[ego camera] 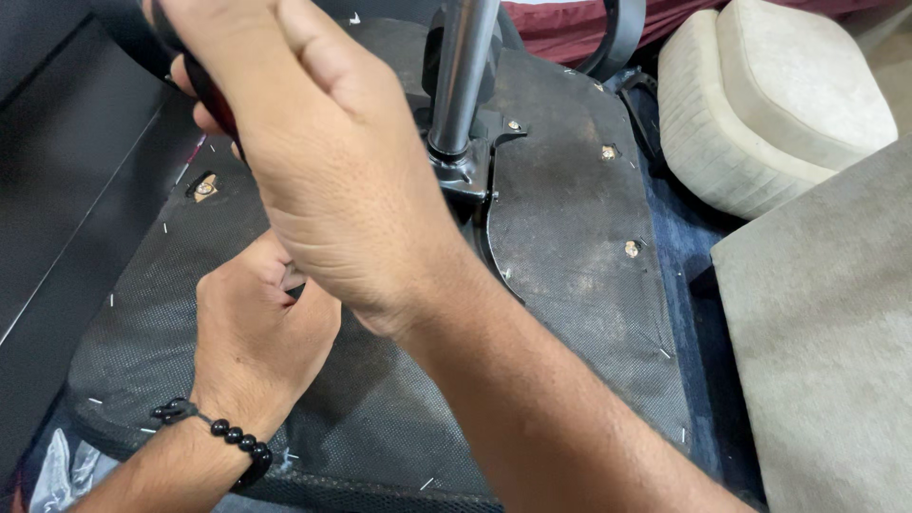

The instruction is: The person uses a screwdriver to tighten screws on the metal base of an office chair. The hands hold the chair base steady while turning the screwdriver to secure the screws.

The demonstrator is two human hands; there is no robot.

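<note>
An upturned office chair seat [570, 228] lies in front of me, its underside covered in dark fabric, with a metal column [462, 76] rising from the mounting plate [475, 166]. My right hand [323, 161] is raised above the seat and closed around a tool with a red and black handle [214, 95]. My left hand [261, 332] rests lower on the seat's underside, fingers curled together near the tool's tip; what it pinches is hidden. A black bead bracelet [228, 437] is on my left wrist.
Brass-coloured bolts [631, 249] sit in holes in the seat base. Beige cushions [769, 104] lie at the right, a larger grey cushion [826, 342] nearer. A black panel [66, 180] runs along the left. Small staples dot the fabric.
</note>
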